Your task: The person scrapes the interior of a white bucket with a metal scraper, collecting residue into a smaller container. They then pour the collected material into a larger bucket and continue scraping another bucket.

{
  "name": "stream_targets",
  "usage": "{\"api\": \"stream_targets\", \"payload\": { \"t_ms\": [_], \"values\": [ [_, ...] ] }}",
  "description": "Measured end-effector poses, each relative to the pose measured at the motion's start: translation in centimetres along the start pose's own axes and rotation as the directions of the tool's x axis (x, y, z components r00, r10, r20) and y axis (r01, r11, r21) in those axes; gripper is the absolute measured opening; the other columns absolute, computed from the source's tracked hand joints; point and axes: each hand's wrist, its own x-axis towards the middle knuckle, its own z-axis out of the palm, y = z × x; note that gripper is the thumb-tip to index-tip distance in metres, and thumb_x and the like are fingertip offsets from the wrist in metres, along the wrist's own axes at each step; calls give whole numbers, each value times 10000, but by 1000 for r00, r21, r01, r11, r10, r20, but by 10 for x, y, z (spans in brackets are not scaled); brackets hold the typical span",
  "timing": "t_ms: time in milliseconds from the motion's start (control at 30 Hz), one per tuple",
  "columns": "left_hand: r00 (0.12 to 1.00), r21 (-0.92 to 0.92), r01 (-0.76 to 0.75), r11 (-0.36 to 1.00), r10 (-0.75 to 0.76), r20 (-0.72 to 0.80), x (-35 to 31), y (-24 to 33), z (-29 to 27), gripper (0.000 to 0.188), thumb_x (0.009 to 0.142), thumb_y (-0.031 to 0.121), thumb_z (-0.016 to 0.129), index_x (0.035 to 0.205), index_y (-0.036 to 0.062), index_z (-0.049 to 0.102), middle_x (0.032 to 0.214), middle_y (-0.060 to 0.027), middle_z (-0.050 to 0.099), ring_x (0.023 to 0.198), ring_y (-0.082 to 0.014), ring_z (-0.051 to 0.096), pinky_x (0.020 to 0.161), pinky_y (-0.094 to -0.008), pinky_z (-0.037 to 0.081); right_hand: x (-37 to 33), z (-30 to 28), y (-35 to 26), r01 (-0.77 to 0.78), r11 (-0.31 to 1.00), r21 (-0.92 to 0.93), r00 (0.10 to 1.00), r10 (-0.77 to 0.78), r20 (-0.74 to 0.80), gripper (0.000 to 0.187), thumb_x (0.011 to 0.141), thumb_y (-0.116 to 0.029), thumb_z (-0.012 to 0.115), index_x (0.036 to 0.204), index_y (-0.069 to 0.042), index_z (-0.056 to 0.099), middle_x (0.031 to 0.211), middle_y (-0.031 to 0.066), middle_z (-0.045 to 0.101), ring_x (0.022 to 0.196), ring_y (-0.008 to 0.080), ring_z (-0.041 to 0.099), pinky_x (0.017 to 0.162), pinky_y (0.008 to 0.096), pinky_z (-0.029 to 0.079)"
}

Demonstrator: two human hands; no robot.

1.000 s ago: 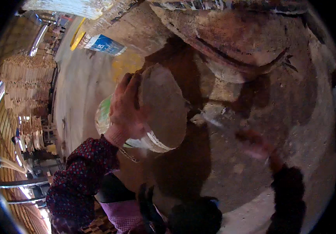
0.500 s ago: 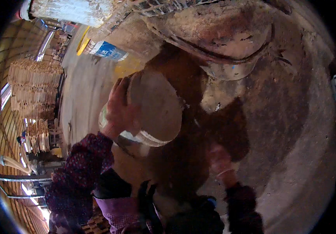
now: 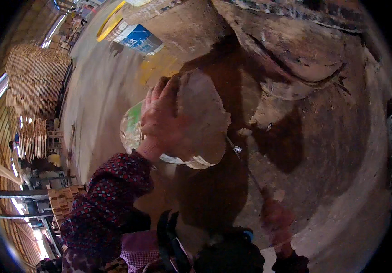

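While gripping tilted bucket [image 3: 202, 120] in left hand [image 3: 161, 116], shows its flat face [image 3: 207, 107] just right of spread fingers [image 3: 169, 93]; clasps thin rod [image 3: 249, 170] in farther right hand [image 3: 277, 218], aiming its long axis up-left from closed fingers toward bucket's edge.

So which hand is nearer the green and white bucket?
Left: the left hand is on the bucket; the right hand is apart from it, to the lower right in view.
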Motion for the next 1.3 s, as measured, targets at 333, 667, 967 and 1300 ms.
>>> {"api": "stream_targets", "payload": {
  "t_ms": [333, 667, 967, 1300],
  "values": [
    [991, 114, 114, 987, -105, -82, -43, 28, -22, 783, 660, 400, 651, 1350, 79, 466, 1390, -219, 401, 1235, -451, 391, 1030, -555, 309, -34, 7, -73, -169, 980, -108, 973, 183, 139, 485, 923, -213, 489, 1397, -289, 426, 946, 168, 626, 845, 383, 630, 674, 482, 502],
    [987, 30, 114, 993, -110, -118, -43, 31, -13, 782, 658, 395, 652, 1344, 67, 467, 1364, -227, 425, 1193, -480, 405, 998, -579, 319, -43, 8, -130, -454, 841, -293, 821, 523, 230, 524, 882, -219, 539, 1386, -288, 413, 964, 181, 628, 832, 395, 647, 686, 502, 514],
    [986, 34, 97, 995, -91, -140, -55, 33, 1, 825, 647, 418, 666, 1364, 82, 437, 1385, -217, 399, 1198, -446, 409, 980, -575, 340, -54, 44, -134, -424, 885, -192, 895, 442, 59, 516, 856, -154, 536, 1355, -247, 444, 848, 149, 661, 778, 379, 666, 609, 475, 527],
    [986, 133, 143, 981, -130, -107, -54, 41, 0, 918, 649, 481, 700, 1414, 94, 373, 1393, -225, 398, 1190, -421, 430, 1028, -511, 338, -51, 68, -128, -352, 901, -254, 936, 340, -90, 490, 878, -122, 511, 1351, -230, 447, 799, 136, 667, 721, 356, 670, 568, 466, 525]
  ]
}}
